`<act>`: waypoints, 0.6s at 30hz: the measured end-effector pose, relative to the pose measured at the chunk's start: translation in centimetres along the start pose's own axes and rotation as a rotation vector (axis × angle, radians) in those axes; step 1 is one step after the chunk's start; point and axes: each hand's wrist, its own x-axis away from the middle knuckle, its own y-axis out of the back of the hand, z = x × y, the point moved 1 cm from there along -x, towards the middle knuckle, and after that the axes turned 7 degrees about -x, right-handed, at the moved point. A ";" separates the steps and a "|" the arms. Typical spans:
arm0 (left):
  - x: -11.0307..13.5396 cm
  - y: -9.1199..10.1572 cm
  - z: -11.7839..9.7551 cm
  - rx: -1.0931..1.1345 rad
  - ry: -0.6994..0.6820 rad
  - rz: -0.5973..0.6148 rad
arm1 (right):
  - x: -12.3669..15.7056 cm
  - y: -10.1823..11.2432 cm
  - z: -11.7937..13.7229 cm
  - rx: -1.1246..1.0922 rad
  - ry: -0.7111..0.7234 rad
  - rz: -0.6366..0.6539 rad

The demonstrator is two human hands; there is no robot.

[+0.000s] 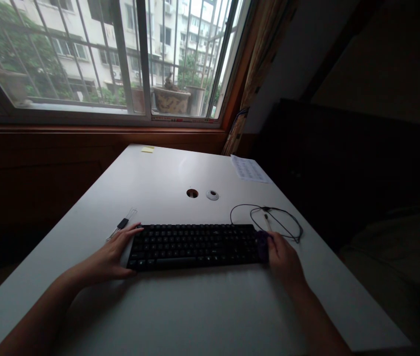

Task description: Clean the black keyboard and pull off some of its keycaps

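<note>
A black keyboard [195,245] lies flat on the white table, its keys facing up. My left hand [115,254] grips its left end, with the thumb at the front corner and the fingers at the back corner. At the right end, my right hand [284,257] is closed on a dark purple cloth [262,245], which touches the keyboard's edge. Just beyond that hand a thin light stick with a dark tip [267,220] shows; its lower part is hidden. Beside my left fingers lies a small brush-like tool with a black middle and wire loop [123,223].
A black cable [295,217] is coiled behind my right hand. Farther back on the white table [165,173] are a round cable hole [192,193], its loose white cover [212,195], a printed sheet [250,169] and yellow sticky notes [147,149]. A barred window stands behind.
</note>
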 end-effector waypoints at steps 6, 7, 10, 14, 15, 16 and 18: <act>0.1 0.1 -0.1 -0.005 -0.009 0.002 | -0.1 0.1 0.3 -0.023 -0.023 -0.016; 0.1 0.1 -0.1 -0.004 -0.007 0.004 | -0.1 0.1 0.3 -0.026 -0.028 -0.017; 0.0 0.2 -0.1 0.002 -0.010 0.005 | 0.0 0.0 0.2 -0.033 -0.036 0.008; 0.1 0.0 0.0 0.009 -0.017 -0.006 | 0.2 0.1 0.4 -0.087 -0.029 -0.032; 0.1 0.0 0.1 0.007 -0.018 -0.010 | 0.3 0.1 0.5 -0.114 -0.026 -0.022; 0.1 0.0 0.1 0.005 -0.016 -0.012 | 0.2 0.0 0.7 -0.140 -0.028 0.001; 0.1 0.0 0.2 0.002 -0.012 -0.006 | 0.1 -0.1 1.1 -0.174 -0.051 0.056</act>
